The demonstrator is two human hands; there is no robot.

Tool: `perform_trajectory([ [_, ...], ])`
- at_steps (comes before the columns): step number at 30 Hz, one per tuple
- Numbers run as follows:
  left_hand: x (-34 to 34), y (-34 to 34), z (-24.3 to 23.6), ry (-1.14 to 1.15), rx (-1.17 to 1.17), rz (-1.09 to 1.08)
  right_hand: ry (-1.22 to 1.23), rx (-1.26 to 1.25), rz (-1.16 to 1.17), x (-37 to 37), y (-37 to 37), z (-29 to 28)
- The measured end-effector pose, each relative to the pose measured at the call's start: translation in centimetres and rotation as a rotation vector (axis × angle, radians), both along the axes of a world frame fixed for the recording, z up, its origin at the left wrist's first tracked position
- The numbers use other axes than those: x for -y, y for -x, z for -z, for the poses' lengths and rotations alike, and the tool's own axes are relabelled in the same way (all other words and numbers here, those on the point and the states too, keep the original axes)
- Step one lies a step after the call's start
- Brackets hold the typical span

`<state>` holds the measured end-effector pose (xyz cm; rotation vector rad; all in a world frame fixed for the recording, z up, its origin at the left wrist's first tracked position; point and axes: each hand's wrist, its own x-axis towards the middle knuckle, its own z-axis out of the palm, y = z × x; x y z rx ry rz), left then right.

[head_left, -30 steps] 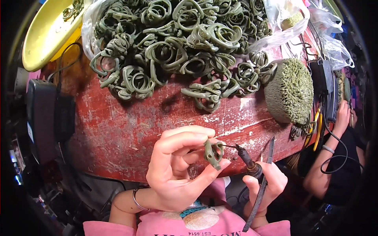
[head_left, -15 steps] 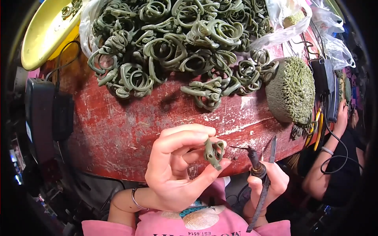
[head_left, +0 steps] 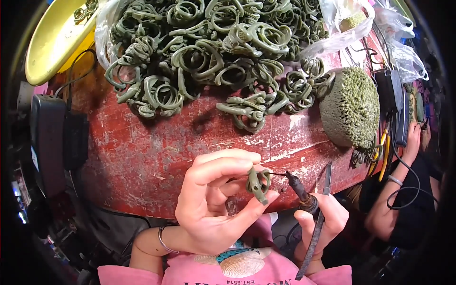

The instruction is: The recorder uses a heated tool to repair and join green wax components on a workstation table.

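Between thumb and fingertips, my left hand pinches a small green wax-like ring piece with looped openings. My right hand grips a dark soldering-iron-like pen whose thin wire tip points left and reaches the piece's right-hand loop; whether it presses on it I cannot tell. The same hand also holds a long narrow metal strip, like a flat file or blade, slanting beneath the pen. Both hands are above the near edge of the worn red table.
A big heap of similar green rings covers the table's far side. A porous green block stands at right, near yellow-handled pliers and a black adapter. At left are a yellow dish and a black box. Another person's arm is at right.
The pen has tilted and moved left, bringing its tip from a gap beside the green piece to its loop. My left hand has barely moved.
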<state>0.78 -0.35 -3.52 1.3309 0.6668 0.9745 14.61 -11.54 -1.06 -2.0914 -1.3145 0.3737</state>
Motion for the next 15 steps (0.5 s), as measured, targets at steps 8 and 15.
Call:
perform_trajectory([
  [8,0.0,-0.05,0.17,0.004,0.011,-0.007,-0.005,-0.003,0.01,-0.14,0.04,0.15],
  [15,0.05,-0.12,-0.02,-0.006,-0.013,-0.018,0.009,-0.019,0.007,-0.05,-0.06,0.03],
])
